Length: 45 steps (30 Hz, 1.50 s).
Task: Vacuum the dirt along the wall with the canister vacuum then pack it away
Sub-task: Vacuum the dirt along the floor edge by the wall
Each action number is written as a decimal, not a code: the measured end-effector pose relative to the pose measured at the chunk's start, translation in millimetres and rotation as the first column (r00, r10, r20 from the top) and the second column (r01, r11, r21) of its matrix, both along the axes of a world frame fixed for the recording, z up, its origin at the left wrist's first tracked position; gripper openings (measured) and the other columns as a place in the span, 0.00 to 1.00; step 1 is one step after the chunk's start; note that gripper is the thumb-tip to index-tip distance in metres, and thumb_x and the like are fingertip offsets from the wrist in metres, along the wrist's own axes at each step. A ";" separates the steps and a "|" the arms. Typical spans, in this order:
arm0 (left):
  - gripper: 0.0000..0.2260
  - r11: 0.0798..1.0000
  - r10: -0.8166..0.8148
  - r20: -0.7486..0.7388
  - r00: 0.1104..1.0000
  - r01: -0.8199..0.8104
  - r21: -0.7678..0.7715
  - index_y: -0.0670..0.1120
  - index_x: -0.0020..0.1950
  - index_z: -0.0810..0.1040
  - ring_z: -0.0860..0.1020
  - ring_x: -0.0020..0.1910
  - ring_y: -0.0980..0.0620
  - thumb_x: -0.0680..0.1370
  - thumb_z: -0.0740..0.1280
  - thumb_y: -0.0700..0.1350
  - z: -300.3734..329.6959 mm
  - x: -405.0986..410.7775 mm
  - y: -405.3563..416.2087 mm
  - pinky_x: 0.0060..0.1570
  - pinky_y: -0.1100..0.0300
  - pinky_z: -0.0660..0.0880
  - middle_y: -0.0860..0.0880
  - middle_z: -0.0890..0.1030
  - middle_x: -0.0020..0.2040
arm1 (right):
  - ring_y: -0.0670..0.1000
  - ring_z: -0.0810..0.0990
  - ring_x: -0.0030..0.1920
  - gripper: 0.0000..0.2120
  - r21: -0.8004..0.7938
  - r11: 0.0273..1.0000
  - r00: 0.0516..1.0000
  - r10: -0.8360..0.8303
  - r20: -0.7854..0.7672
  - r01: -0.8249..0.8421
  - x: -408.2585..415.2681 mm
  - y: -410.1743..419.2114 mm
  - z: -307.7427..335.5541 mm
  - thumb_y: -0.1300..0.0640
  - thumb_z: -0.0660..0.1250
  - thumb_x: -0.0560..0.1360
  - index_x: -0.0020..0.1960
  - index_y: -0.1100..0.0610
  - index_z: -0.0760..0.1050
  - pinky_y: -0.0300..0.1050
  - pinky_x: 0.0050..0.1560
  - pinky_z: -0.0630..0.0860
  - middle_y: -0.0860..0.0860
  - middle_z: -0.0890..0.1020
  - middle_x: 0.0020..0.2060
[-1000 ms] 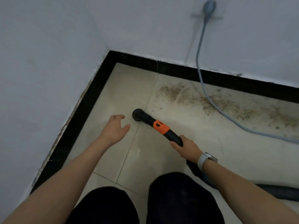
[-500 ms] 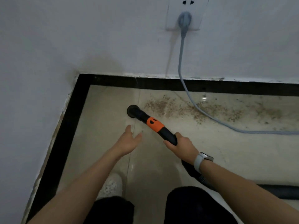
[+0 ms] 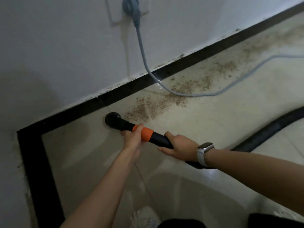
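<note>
1. The vacuum nozzle (image 3: 112,120) rests mouth-down on the floor (image 3: 205,122) near the corner, just beside the black skirting (image 3: 115,96). My left hand (image 3: 133,137) grips the wand (image 3: 158,137) at its orange collar (image 3: 146,134), fingers curled round it; my right hand (image 3: 179,145) holds the wand further back, fingers wrapped under it and thumb along the top.
2. The dirt (image 3: 158,102) lies in a band along the wall (image 3: 65,46), starting just at 2 o'clock from the nozzle and running away toward 2 o'clock. I judge none of it lifted yet.
3. Main risk: the grey power cord (image 3: 189,94) drops from the plug (image 3: 130,5) and trails straight across the dirt. Sweeping along the band, the nozzle could catch or suck onto the cord, or tug the plug from the socket.
4. Second risk: the black hose (image 3: 271,130) curves behind my right arm at 3 o'clock; a long reach may drag or kink it.
5. Third: the nozzle may scrape the skirting, or leave grit in the joint.
6. Containers: the canister itself is out of view, so I cannot tell what it holds. No other container shows.
7. At 6 o'clock, a light shoe (image 3: 146,218) stands on the floor.
</note>
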<state>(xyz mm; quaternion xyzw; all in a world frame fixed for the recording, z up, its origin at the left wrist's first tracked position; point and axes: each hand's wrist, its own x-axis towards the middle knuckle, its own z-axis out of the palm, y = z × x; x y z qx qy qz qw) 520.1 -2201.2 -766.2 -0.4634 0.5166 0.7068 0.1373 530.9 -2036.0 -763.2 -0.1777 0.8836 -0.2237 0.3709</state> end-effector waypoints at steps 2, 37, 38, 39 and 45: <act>0.27 0.995 -0.099 -0.013 0.995 0.099 -0.006 0.41 0.73 0.56 0.74 0.55 0.46 0.78 0.65 0.41 2.7 0.8 6.0 0.58 0.47 0.74 0.40 0.71 0.65 | 0.51 0.71 0.30 0.16 -0.013 0.998 0.997 -0.064 0.030 0.065 10.9 4.7 5.5 0.43 0.61 0.78 0.53 0.54 0.63 0.45 0.32 0.67 0.51 0.72 0.34; 0.53 0.253 -0.564 0.690 0.454 0.890 -0.379 0.49 0.75 0.30 0.32 0.74 0.40 0.70 0.70 0.61 -81.9 90.8 -40.5 0.68 0.34 0.46 0.46 0.28 0.74 | 0.52 0.67 0.29 0.15 -0.050 0.993 0.924 -0.116 -0.365 0.105 7.2 -7.3 -34.6 0.42 0.59 0.77 0.48 0.52 0.58 0.43 0.25 0.58 0.49 0.70 0.34; 0.53 0.255 -0.564 0.690 0.454 0.890 -0.378 0.49 0.75 0.30 0.32 0.74 0.40 0.70 0.70 0.61 -82.8 89.7 -40.0 0.68 0.33 0.46 0.46 0.28 0.74 | 0.51 0.66 0.28 0.15 -0.048 0.996 0.923 -0.091 -0.375 0.078 4.8 -13.6 -35.0 0.42 0.59 0.78 0.48 0.52 0.58 0.43 0.25 0.57 0.49 0.70 0.34; 0.53 0.252 -0.562 0.693 0.451 0.892 -0.376 0.48 0.75 0.30 0.32 0.74 0.39 0.70 0.70 0.60 -83.3 88.1 -39.4 0.68 0.34 0.46 0.45 0.28 0.74 | 0.51 0.66 0.28 0.15 -0.047 0.996 0.920 -0.086 -0.383 0.073 0.7 -17.8 -34.9 0.43 0.59 0.78 0.48 0.52 0.58 0.42 0.25 0.56 0.49 0.70 0.34; 0.55 0.190 -0.574 0.720 0.389 0.919 -0.345 0.44 0.75 0.31 0.33 0.74 0.39 0.70 0.72 0.58 -82.7 77.4 -39.3 0.70 0.36 0.47 0.41 0.28 0.73 | 0.52 0.67 0.28 0.14 -0.021 0.979 0.894 -0.192 -0.404 0.201 -28.5 -4.7 -35.7 0.43 0.59 0.78 0.48 0.52 0.59 0.43 0.25 0.56 0.48 0.69 0.32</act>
